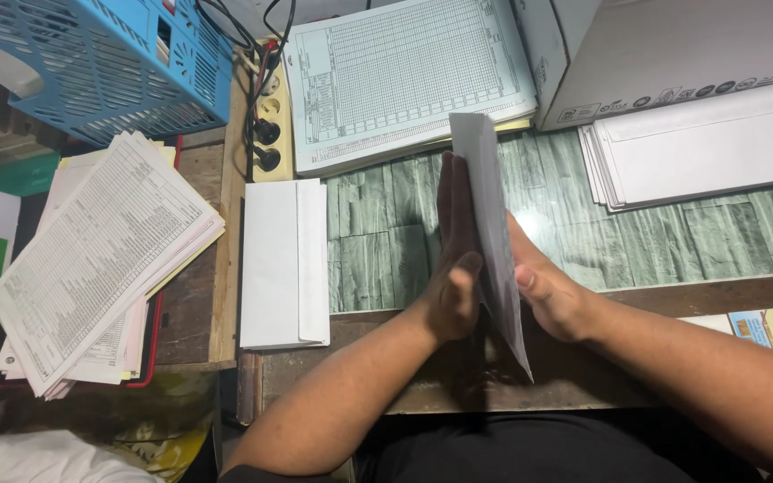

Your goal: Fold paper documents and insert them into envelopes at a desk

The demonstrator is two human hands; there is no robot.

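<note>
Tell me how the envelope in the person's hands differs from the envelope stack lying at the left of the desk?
The held envelope stands on edge, pressed between the left hand and right hand; the left stack lies flat, untouched. The held envelope is a single piece; the left stack is several layered. Both are white and long.

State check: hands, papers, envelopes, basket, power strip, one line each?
left hand: flat against the folded sheet
right hand: pressing the sheet's other side
folded white sheet: upright on edge, clamped between both palms
envelope pile: flat, flaps shut
envelope stack: fanned, lying flat
printed forms: loose, skewed pile
blue basket: tipped on its side
power strip: plugs inserted
</note>
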